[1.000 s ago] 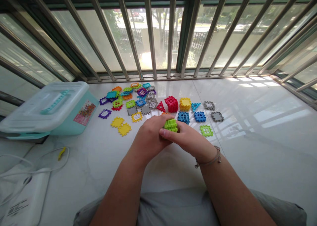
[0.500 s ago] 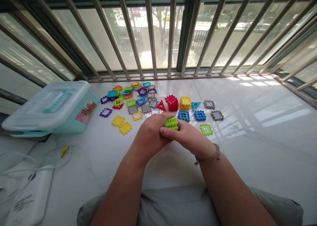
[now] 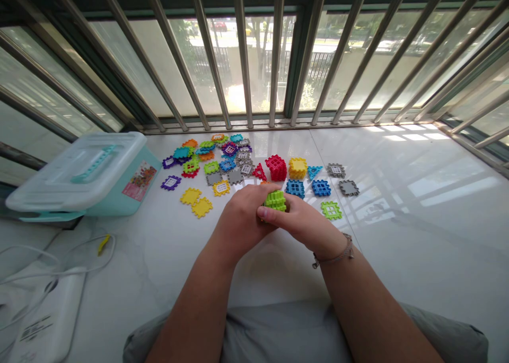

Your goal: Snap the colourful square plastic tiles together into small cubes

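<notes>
Lime-green plastic tiles formed a cube held between the person's two hands, above the near edge of a scattered spread of toy pieces. The left hand was closed around the cube's left side, while the right hand came in from the other side with its fingers laid across the near face. Both hands had firm hold of the cube, and its top stayed visible above them. A thin cord bracelet circled the right wrist. Just beyond the hands stood a red cube and a yellow cube, with two blue square tiles nearby. A lime-green flat tile lay just right of the right hand, and two yellow tiles lay well left of the left hand. Many mixed tiles were heaped farther left, beside a teal storage box with a clear lid. Everything rested on a white marble ledge before steel window bars. A white cable trailed across the near left corner.
</notes>
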Motion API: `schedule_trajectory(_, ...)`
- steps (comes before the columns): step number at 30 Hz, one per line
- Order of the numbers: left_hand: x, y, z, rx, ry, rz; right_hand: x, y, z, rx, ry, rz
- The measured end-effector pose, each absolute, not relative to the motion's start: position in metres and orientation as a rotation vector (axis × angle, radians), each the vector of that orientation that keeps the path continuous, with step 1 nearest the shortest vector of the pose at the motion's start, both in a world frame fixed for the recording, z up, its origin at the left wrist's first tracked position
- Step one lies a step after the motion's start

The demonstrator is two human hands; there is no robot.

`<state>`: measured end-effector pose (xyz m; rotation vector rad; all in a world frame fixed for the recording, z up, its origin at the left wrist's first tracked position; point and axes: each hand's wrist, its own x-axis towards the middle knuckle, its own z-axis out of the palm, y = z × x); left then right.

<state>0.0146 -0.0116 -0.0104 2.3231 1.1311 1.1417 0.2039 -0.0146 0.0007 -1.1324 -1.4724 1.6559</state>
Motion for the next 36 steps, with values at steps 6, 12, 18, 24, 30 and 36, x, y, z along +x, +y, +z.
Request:
schedule_trajectory(6, 0.0146, -0.0122, -0.0106, 2.305, 1.14, 1.132, 0.2032, -0.0148, 0.0, -1.126, -1.463, 1.664)
schedule_trajectory(12, 0.0145, -0.0123, -0.0095, 2.283, 1.158, 1.093, 0.2041, -0.0145, -0.0009, -1.164, -1.5, 1.639)
schedule_trajectory(18, 0.0151, -0.0124, -0.0082, 2.261, 1.171, 1.063, 0.2048, -0.0141, -0.0025, -1.182, -1.515, 1.63)
schedule_trajectory(24, 0.0159, -0.013, -0.0077, 2.227, 1.202, 1.002, 0.2039, -0.013, -0.005, -1.191, -1.518, 1.649)
schedule_trajectory(30, 0.0153, -0.0128, -0.0092, 2.213, 1.22, 0.995, 0.2033, -0.0131, -0.0054, -1.197, -1.528, 1.64)
schedule_trajectory(36, 0.0148, -0.0129, -0.0094, 2.234, 1.214, 1.017, 0.2025, -0.0148, -0.0024, -1.179, -1.52, 1.629)
